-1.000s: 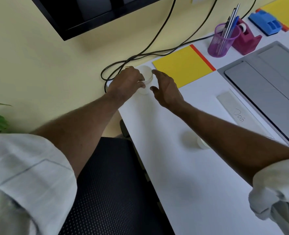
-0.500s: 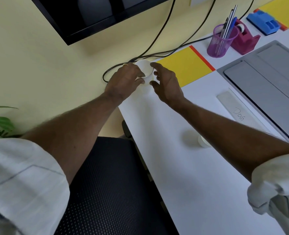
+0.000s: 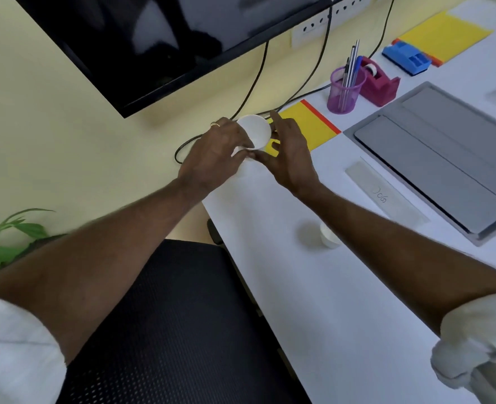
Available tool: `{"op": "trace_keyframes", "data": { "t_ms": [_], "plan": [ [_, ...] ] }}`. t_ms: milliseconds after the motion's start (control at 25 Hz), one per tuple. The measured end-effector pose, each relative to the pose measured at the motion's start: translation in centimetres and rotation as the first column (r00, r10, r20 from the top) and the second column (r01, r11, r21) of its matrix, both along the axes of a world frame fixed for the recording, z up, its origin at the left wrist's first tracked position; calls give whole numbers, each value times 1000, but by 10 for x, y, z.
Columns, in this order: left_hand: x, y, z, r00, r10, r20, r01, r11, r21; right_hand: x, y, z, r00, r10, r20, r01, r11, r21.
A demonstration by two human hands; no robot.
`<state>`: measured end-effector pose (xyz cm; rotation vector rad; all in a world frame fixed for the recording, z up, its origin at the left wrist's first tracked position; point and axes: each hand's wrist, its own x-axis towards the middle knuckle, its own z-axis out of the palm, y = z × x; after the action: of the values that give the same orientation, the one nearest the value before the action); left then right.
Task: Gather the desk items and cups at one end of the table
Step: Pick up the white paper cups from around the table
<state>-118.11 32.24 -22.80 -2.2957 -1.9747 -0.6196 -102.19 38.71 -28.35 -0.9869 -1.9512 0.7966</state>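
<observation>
The left hand (image 3: 217,154) grips a white paper cup (image 3: 254,132), held up over the far left corner of the white surface (image 3: 314,301). The cup is tipped so that one round face is turned toward the camera. The left fingers (image 3: 226,128) curl round its left wall, and the thumb lies under its lower edge. A ring shows on one of these fingers.

The right hand (image 3: 292,150) is just beside the cup on its right. Its fingers are loosely extended rather than curled, with the index finger (image 3: 274,116) reaching up behind the rim. I cannot tell whether they press on the cup or only lie against it. The cup thus sits between the two hands, clear of the surface.

A second cup (image 3: 330,236) stands on the surface nearer the person, partly hidden behind the right forearm.

Past the hands lies a yellow sheet (image 3: 311,128) with an orange-red edge. Further right stand a purple mesh pen holder (image 3: 344,93) with pens in it and a maroon tape dispenser (image 3: 379,86). A clear ruler (image 3: 386,193) lies beside a closed grey laptop (image 3: 445,158).

A dark monitor (image 3: 153,39) hangs over the corner, with black cables (image 3: 252,83) trailing down from it. A black mesh chair (image 3: 182,316) stands below the surface edge.
</observation>
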Motion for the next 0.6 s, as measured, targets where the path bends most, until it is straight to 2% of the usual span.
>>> {"op": "trace_keyframes", "data": {
  "t_ms": [120, 240, 360, 480, 520, 600],
  "plan": [
    [33, -6, 15, 995, -94, -10, 94, 995, 12, 44, -17, 19, 998, 9, -61, -15, 995, -102],
    [77, -19, 26, 960, -155, 232, 156, 988, 12, 93, -43, 36, 986, -49, -157, 10, 971, -237],
    [124, -30, 35, 862, -136, 489, 195, 978, -72, 149, -73, 48, 970, -107, -220, 24, 938, -347],
    [176, -49, 33, 709, -55, 703, 262, 946, -190, 207, -116, 52, 947, -194, -255, 73, 907, -415],
    [193, -59, 32, 671, -47, 740, 302, 929, -215, 224, -135, 52, 934, -234, -271, 97, 893, -440],
    [232, -82, 29, 651, -105, 752, 412, 880, -234, 263, -178, 53, 901, -325, -285, 161, 864, -478]
  ]
}}
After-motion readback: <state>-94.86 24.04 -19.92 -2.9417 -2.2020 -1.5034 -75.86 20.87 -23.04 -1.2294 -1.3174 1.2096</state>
